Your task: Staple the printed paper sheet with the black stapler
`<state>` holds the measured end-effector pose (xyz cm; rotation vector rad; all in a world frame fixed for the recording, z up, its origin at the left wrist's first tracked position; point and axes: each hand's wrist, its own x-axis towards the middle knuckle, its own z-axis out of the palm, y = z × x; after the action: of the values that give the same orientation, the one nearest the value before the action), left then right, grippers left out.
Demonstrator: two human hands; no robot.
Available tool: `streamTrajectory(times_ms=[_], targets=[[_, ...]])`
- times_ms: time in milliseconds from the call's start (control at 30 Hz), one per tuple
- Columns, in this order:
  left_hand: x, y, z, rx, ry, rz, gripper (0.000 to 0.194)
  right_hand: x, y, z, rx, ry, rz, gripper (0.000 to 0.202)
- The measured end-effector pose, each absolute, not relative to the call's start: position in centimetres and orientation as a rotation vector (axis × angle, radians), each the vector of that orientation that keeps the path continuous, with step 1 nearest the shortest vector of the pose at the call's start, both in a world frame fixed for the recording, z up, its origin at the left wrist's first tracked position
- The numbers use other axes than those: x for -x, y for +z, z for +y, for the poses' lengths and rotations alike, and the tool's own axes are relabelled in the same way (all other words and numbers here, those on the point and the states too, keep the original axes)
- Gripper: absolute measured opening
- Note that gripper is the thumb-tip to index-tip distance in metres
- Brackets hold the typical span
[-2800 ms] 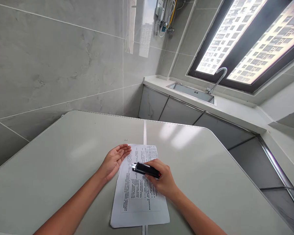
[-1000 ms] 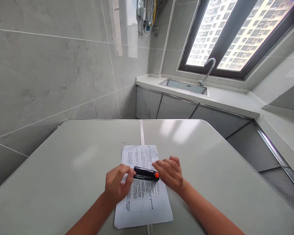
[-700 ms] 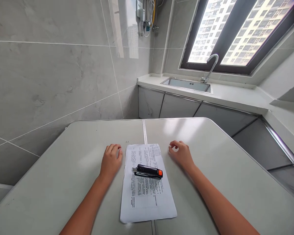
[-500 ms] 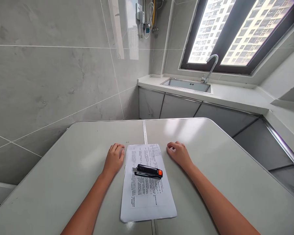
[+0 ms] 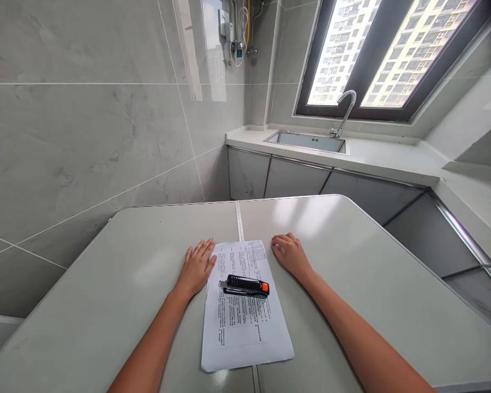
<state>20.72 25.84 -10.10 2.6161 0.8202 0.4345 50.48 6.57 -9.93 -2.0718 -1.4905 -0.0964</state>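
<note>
Printed paper sheets (image 5: 245, 346) lie on the table, with a black stapler (image 5: 245, 285) with an orange button resting across them. My left hand (image 5: 197, 267) is open at the paper's upper left edge, palm down, with its fingertips and thumb at the margin. Just beyond the upper right edge, my right hand (image 5: 291, 255) rests on the table with its fingers loosely curled in and nothing visible in them. Neither hand touches the stapler.
The pale table (image 5: 118, 305) has a seam down its middle. Beyond it stand a white counter (image 5: 376, 156) with a sink (image 5: 306, 141), a curved faucet (image 5: 346, 112) and grey cabinets (image 5: 297, 176). A tiled wall (image 5: 85, 136) runs along the left.
My left hand has spread its fingers and moved right, onto the paper's edge. My right hand has shifted slightly left towards the paper. The view has shifted a little; the stapler stays on the paper.
</note>
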Motion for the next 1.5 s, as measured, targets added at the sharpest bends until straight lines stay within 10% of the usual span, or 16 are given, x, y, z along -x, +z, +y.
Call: streamTrajectory(times_ms=[933, 1167, 1500], targets=[[-21.3, -9.8, 30.2, -2.671, 0.369, 0.713, 0.06, -51.2, -10.8, 6.6, 2.045, 0.079, -1.376, 0.026], [-19.7, -8.5, 28.5, -2.716, 0.534, 0.858, 0.026, -49.9, -10.0, 6.4, 2.002, 0.036, -1.325, 0.021], [-19.5, -9.0, 27.0, -2.603, 0.763, 0.848, 0.028, -44.3, -7.2, 5.2, 1.553, -0.031, -1.472, 0.015]])
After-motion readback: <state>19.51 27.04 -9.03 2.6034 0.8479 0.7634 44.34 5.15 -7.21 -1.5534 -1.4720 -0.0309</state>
